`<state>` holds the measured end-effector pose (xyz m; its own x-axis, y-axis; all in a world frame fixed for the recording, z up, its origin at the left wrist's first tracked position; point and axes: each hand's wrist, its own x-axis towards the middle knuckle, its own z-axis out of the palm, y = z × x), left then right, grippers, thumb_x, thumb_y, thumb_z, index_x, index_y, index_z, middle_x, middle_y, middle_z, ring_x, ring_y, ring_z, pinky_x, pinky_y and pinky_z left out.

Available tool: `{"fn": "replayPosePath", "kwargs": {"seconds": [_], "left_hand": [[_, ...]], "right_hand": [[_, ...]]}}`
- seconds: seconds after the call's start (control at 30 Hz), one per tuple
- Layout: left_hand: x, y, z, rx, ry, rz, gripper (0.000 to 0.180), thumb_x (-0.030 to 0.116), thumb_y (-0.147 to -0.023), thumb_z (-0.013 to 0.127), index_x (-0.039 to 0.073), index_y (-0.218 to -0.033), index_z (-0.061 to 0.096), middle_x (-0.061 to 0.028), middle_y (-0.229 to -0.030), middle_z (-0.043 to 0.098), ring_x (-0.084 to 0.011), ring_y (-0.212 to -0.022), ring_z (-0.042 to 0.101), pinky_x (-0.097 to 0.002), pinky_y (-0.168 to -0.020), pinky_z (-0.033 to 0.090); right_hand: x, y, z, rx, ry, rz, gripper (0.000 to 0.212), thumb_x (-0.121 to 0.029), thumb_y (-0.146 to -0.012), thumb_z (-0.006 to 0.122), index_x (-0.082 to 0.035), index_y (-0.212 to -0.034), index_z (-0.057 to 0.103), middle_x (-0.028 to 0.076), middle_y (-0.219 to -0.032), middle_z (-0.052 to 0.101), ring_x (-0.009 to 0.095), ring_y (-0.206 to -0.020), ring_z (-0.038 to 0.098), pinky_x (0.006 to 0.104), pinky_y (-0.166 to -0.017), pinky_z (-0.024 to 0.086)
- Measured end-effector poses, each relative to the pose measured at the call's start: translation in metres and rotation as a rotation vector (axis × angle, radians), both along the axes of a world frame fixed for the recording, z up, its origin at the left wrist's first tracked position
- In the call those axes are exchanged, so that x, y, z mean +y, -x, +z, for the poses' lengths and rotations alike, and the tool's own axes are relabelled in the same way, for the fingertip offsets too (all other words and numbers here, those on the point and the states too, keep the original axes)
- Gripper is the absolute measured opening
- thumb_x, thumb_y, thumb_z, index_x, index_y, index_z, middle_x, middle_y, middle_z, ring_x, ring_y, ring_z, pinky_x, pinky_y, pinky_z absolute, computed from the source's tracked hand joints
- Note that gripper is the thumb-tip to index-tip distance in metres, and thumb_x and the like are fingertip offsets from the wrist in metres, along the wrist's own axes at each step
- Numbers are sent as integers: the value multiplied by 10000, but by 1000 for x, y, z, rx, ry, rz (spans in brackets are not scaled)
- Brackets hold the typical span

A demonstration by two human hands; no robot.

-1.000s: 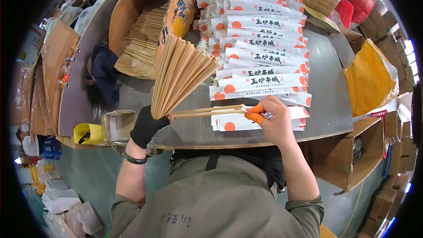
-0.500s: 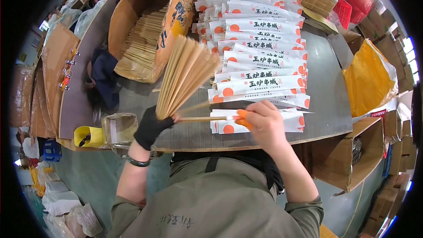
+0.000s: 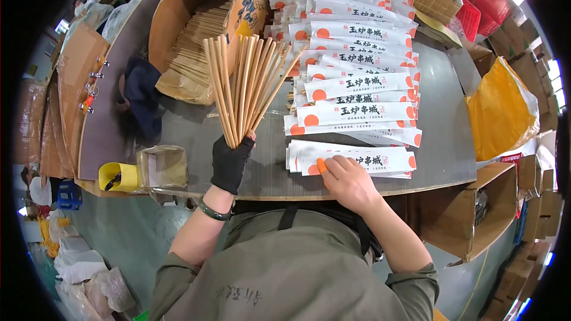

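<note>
In a black fingerless glove, my left hand (image 3: 232,163) is closed round the lower ends of a fanned bundle of wooden chopsticks (image 3: 247,86), held upright above the table. My right hand (image 3: 348,183), with an orange finger cot on one finger, rests on a small stack of white paper sleeves (image 3: 389,161) near the table's front edge. Its fingers are bent down on the top sleeve; whether they pinch it is hard to see. Beyond lies a long overlapping pile of white sleeves (image 3: 357,86) with red-orange dots.
An open carton (image 3: 196,92) of loose chopsticks lies on its side at the back left. A yellow cup (image 3: 119,176) and a clear-taped box (image 3: 163,168) sit at the front left. Right of the table (image 3: 437,113) are a yellow sack (image 3: 502,110) and an open cardboard box (image 3: 476,214).
The left hand has swung right and turned the bundle more upright. My right hand has let go of the sleeve with chopsticks at its end and come down onto the near stack.
</note>
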<state>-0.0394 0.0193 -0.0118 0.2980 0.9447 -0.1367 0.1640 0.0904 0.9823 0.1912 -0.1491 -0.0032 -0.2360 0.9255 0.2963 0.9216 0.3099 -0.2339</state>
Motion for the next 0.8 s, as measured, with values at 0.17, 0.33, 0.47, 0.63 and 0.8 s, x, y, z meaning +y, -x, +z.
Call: {"fn": "replayPosePath", "kwargs": {"seconds": [0.17,0.33,0.47,0.63,0.8], "left_hand": [[-7,5,-8,11,-151,73,249,161,-848,743,-8,-1021,686,-48,-850,687,-110,-755,626,-256,-670,497],[-10,15,0,45,-119,49,261,156,-840,742,-12,-1032,683,-55,-875,690,-121,-793,632,-268,-716,498],[-5,29,10,132,-184,-37,253,133,-817,756,-18,-1011,697,-80,-888,707,-139,-793,650,-274,-712,513],[0,40,19,111,-146,-67,252,133,-809,763,-16,-998,691,-73,-850,707,-129,-773,648,-282,-705,516],[10,51,34,212,-191,-215,223,121,-804,765,-12,-967,687,-64,-845,709,-120,-771,649,-283,-713,526]], "right_hand": [[5,2,-13,226,-184,-113,202,-10,-739,703,-16,-938,669,45,-864,597,225,-807,603,327,-638,504],[12,-5,2,670,40,-380,91,-38,-805,728,12,-856,671,81,-813,600,207,-687,574,303,-615,476],[23,-20,32,1023,217,-590,142,-69,-819,749,2,-797,627,19,-731,579,98,-624,467,255,-576,401],[25,-30,41,1056,257,-603,166,-82,-811,766,0,-787,623,-21,-715,570,67,-644,473,232,-590,388],[19,-36,41,892,203,-395,124,-73,-772,778,-37,-835,678,12,-756,592,119,-661,542,270,-611,447]]}}
